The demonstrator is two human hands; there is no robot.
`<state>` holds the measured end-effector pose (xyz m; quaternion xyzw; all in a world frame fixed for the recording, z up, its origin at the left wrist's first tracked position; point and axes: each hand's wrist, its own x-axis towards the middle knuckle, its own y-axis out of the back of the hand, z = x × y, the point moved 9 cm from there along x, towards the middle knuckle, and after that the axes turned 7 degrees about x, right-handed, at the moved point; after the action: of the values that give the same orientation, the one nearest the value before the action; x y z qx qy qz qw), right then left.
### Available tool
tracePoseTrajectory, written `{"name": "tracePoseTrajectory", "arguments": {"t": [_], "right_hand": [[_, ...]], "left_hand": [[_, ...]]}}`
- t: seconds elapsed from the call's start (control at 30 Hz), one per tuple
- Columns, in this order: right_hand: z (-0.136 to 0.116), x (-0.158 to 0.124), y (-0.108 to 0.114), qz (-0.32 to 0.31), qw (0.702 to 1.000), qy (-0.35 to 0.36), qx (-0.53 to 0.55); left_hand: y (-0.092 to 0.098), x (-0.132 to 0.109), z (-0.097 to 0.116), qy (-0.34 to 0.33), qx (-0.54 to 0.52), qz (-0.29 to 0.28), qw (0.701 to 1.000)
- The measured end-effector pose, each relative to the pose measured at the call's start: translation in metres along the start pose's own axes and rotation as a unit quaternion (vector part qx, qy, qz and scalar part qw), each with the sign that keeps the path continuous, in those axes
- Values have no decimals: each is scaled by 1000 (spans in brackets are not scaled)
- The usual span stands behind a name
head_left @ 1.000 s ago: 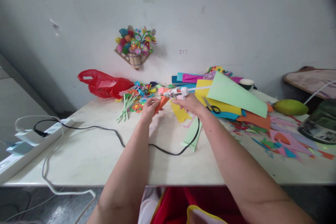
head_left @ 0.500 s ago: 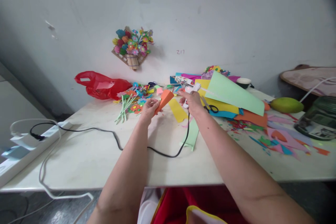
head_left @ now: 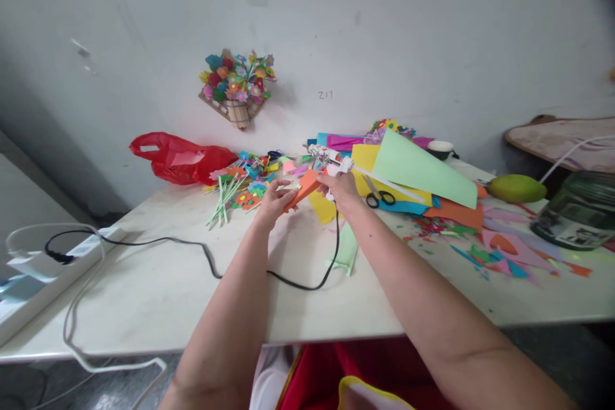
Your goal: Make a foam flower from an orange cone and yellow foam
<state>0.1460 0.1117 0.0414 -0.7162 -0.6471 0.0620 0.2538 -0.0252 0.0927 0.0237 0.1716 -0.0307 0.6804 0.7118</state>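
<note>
In the head view, my left hand (head_left: 273, 202) grips a folded piece of orange paper (head_left: 306, 185) over the table's middle. My right hand (head_left: 343, 188) is wrapped round a white hot glue gun (head_left: 342, 167), and its fingertips touch the paper's right edge. Foil-like material covers the gun's nozzle, pointing away to the left. A long pale glue stick (head_left: 389, 184) juts out of its back, and a black cord (head_left: 307, 286) hangs from its handle. Below the hands lie a yellow strip (head_left: 321, 207) and a light green piece of paper (head_left: 346, 250).
Black-handled scissors (head_left: 380, 197) lie right of my right hand, by coloured sheets (head_left: 423, 170) and scraps (head_left: 509, 256). Green paper stems (head_left: 223, 200), paper flowers (head_left: 247, 197) and a red plastic bag (head_left: 185, 159) are on the left. A glass jar (head_left: 576, 211) stands far right; a power strip (head_left: 62, 282), far left.
My right hand has come left with the glue gun, and its fingertips now meet the orange paper. My left hand still holds the paper. The whole view has shifted slightly.
</note>
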Motion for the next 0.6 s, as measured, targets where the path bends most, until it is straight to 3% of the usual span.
{"name": "tracePoseTrajectory", "arguments": {"t": [0.6], "right_hand": [[0,-3,-2,5,1000,11,-17]], "left_hand": [[-6,-1,2,-3,-30,-30,999]]}}
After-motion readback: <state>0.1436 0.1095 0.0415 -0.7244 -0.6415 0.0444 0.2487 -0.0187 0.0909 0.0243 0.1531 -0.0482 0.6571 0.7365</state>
